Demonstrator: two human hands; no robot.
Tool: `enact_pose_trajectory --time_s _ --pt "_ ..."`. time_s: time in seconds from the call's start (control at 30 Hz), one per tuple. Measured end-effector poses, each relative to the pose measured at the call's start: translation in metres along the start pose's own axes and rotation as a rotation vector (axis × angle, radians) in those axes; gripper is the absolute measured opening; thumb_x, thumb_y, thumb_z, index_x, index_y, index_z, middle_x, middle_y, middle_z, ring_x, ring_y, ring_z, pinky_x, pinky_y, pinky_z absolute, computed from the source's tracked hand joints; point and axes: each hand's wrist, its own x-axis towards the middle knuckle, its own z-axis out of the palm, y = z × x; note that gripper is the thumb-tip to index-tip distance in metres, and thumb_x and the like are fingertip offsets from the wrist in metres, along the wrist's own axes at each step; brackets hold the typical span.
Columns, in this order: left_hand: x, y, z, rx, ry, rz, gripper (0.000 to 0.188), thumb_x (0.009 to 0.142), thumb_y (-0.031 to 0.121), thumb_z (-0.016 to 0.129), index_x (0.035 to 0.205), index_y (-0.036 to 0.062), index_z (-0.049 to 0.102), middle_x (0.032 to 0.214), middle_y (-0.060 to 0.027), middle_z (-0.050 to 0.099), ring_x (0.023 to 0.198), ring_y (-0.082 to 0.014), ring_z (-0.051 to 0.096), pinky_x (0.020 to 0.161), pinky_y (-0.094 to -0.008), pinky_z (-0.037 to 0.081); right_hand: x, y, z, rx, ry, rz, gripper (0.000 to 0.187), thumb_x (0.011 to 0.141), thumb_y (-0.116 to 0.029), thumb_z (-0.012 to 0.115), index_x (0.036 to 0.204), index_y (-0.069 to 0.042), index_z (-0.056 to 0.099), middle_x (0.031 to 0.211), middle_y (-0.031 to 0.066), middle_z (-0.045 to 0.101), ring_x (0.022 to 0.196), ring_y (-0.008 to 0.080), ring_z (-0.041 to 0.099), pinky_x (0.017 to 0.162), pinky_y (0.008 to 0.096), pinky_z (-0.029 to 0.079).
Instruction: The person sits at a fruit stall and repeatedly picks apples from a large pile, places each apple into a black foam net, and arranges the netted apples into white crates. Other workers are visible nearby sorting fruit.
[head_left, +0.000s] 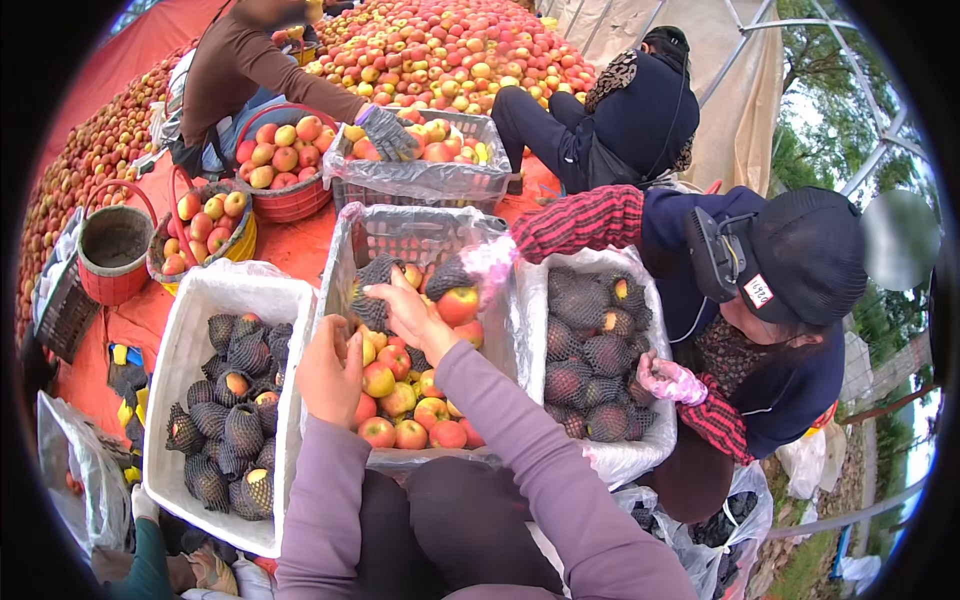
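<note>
My right hand (408, 312) is over the plastic-lined middle crate (340, 250), its fingers closed against an apple in a black foam net (374, 292). Part of that grip is hidden by the fingers. Close by, my left hand (332, 372) hovers at the crate's left edge with bent fingers apart and nothing visible in them. Bare red-yellow apples (400, 400) fill the crate's near part. Across from me, a co-worker's pink-gloved hand (488, 266) is at a partly netted apple (450, 278); the other gloved hand (668, 380) touches the right crate's apples.
White lined crates of black-netted apples stand left (170, 400) and right (640, 450). Beyond, another person's grey-gloved hand (390, 134) reaches into a far crate (420, 185). Baskets (290, 203), an empty bucket (112, 280) and a big apple heap (450, 50) lie around.
</note>
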Motion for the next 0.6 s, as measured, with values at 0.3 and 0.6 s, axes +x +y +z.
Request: enact_pose_trajectory --time_s 0.3,0.6 --pt "0.0 -0.012 -0.016 -0.262 -0.015 -0.124 0.012 0.083 0.01 0.059 0.079 -0.0009 0.057 0.062 -0.0044 0.054 0.057 -0.0083 0.05 0.053 -0.0233 0.041 0.017 0.134 0.029 -1.207 0.026 0.162 0.065 0.07 -0.04 0.067 0.114 0.001 0.04 0.112 0.0278 0.049 0.1 0.04 0.054 0.082 0.0438 0.047" --pt "-0.003 -0.063 -0.025 -0.613 0.259 -0.365 0.01 0.084 0.006 0.051 0.088 0.0008 0.058 0.073 -0.0011 0.057 0.065 -0.0074 0.05 0.059 -0.0206 0.041 -0.04 0.029 0.002 -0.314 -0.135 0.017 0.073 0.066 -0.021 0.076 0.123 0.0 0.037 0.117 0.0137 0.049 0.108 0.025 0.05 0.091 0.0337 0.041"
